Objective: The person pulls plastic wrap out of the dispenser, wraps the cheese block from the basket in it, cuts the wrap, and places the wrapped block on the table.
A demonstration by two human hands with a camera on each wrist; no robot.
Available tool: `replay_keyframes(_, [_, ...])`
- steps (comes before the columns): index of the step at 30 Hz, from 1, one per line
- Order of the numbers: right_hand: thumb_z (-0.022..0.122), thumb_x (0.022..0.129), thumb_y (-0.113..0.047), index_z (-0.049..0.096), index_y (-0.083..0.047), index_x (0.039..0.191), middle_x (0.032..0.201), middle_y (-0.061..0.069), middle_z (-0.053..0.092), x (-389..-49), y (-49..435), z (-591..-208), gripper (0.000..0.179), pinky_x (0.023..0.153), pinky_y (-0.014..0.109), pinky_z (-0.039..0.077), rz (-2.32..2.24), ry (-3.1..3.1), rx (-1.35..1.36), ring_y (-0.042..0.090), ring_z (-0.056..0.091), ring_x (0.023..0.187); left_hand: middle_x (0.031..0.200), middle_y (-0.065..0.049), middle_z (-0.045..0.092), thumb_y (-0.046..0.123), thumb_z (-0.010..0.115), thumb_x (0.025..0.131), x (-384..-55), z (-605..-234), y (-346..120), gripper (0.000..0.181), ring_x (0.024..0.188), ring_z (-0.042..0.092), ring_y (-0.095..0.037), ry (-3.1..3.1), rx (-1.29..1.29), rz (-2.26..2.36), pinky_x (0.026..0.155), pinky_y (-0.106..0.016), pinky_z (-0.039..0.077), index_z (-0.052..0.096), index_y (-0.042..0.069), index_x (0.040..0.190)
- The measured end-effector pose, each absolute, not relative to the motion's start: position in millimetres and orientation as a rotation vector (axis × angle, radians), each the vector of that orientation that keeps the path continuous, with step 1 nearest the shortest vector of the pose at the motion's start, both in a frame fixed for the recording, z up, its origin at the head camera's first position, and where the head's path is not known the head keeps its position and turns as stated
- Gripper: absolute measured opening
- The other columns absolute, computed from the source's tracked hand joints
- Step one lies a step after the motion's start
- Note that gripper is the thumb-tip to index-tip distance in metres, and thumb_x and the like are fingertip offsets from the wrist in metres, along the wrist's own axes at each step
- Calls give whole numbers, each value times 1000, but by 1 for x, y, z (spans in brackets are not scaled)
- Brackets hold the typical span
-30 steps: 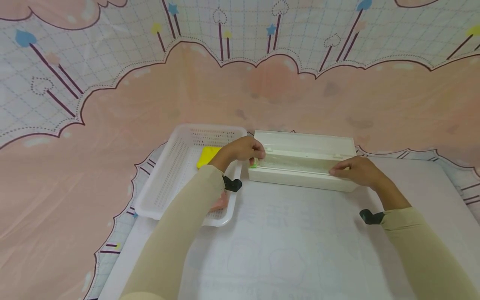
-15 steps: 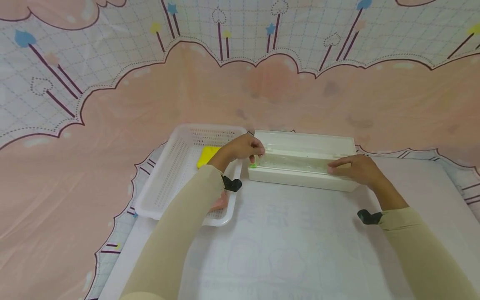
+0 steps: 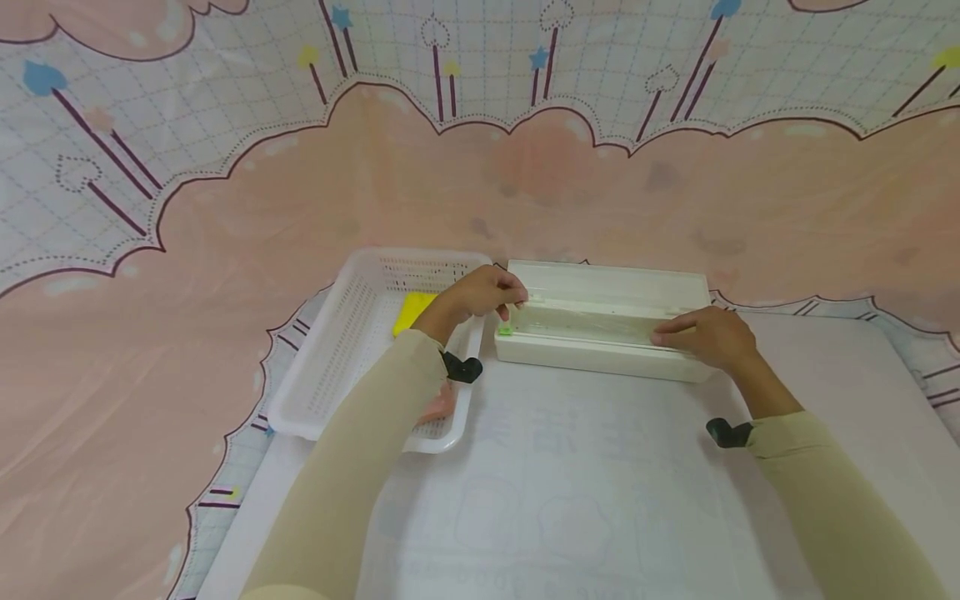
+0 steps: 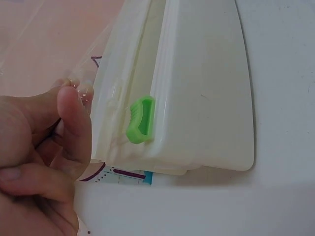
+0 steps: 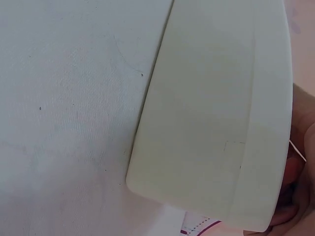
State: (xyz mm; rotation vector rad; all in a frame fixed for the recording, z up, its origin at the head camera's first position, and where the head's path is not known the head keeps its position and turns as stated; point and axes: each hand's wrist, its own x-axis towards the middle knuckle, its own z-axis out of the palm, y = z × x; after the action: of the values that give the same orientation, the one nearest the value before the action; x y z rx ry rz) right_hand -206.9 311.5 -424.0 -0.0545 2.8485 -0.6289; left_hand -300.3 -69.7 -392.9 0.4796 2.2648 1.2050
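Note:
A long white cling film dispenser (image 3: 600,357) lies at the back of the table with its lid (image 3: 615,283) raised. Clear cling film (image 4: 93,46) stretches across its opening. At the left end, my left hand (image 3: 483,292) pinches the film between thumb and fingertips, just above the box. A green slide cutter (image 4: 141,119) sits on the rail near that hand. My right hand (image 3: 708,333) is over the right end, thumb and fingers together at the film's edge. In the right wrist view the box's front wall (image 5: 202,108) hides most of its fingers.
Left of the dispenser stands a white perforated basket (image 3: 300,408), its rim close to the box. It contains a yellow item (image 3: 412,312) and a pinkish item (image 3: 441,404), partly covered by my left arm. A patterned curtain (image 3: 465,183) hangs behind the white table (image 3: 585,483).
Both hands have risen slightly, and the right hand has shifted a little to the left. The green cutter now shows more clearly below the left hand. The dispenser and basket stay in place.

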Motion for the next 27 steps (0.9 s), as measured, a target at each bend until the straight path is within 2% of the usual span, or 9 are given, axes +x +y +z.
replay_keyframes(4, [70, 91, -57, 79, -19, 116, 135, 24, 64, -206, 311, -425, 47, 90, 60, 47, -658, 2865, -39, 49, 55, 127, 108, -14, 69, 19, 61, 103, -300, -393, -70, 23, 71, 63, -22, 2265, 458, 1219, 65, -31, 41, 73, 2, 114])
replay_keyframes(6, [71, 92, -52, 79, -17, 114, 131, 23, 67, -206, 311, -425, 42, 88, 58, 46, -684, 2880, -45, 47, 57, 123, 106, -13, 69, 19, 61, 103, -300, -393, -70, 23, 72, 64, -24, 2264, 449, 1226, 61, -28, 38, 73, 2, 114])
replay_keyframes(11, [69, 96, -45, 78, -15, 113, 125, 21, 70, -204, 313, -427, 35, 87, 57, 46, -730, 2916, -110, 42, 61, 117, 108, -16, 69, 19, 61, 103, -299, -392, -70, 24, 77, 64, -30, 2265, 453, 1233, 68, -30, 42, 72, 1, 115])
replay_keyframes(15, [66, 98, -46, 76, -13, 112, 122, 20, 71, -205, 315, -428, 37, 88, 59, 47, -735, 2926, -167, 42, 61, 116, 104, -11, 68, 20, 61, 104, -299, -392, -71, 25, 72, 63, -21, 2271, 475, 1221, 60, -28, 35, 72, 0, 115])
replay_keyframes(18, [66, 99, -42, 76, -13, 110, 116, 17, 73, -204, 316, -427, 33, 88, 58, 47, -739, 2935, -209, 40, 62, 113, 105, -14, 68, 19, 61, 103, -299, -392, -72, 25, 70, 61, -16, 2268, 492, 1215, 54, -25, 29, 72, 0, 115])
replay_keyframes(22, [70, 97, -36, 75, -14, 109, 111, 14, 75, -204, 316, -426, 25, 82, 51, 49, -729, 2921, -239, 37, 64, 107, 112, -27, 65, 19, 62, 103, -299, -391, -73, 26, 79, 60, -27, 2264, 520, 1208, 53, -25, 27, 72, -2, 115])
replay_keyframes(25, [73, 95, -35, 75, -14, 115, 109, 15, 76, -205, 316, -425, 29, 77, 47, 50, -703, 2905, -234, 37, 66, 104, 110, -28, 63, 19, 62, 103, -298, -392, -74, 27, 85, 58, -33, 2268, 538, 1203, 55, -25, 27, 71, -4, 115])
replay_keyframes(27, [73, 95, -34, 75, -12, 118, 110, 17, 75, -204, 316, -424, 32, 78, 49, 51, -692, 2910, -225, 39, 65, 106, 109, -28, 63, 19, 62, 103, -297, -392, -74, 28, 86, 57, -34, 2269, 541, 1205, 56, -25, 27, 70, -4, 116])
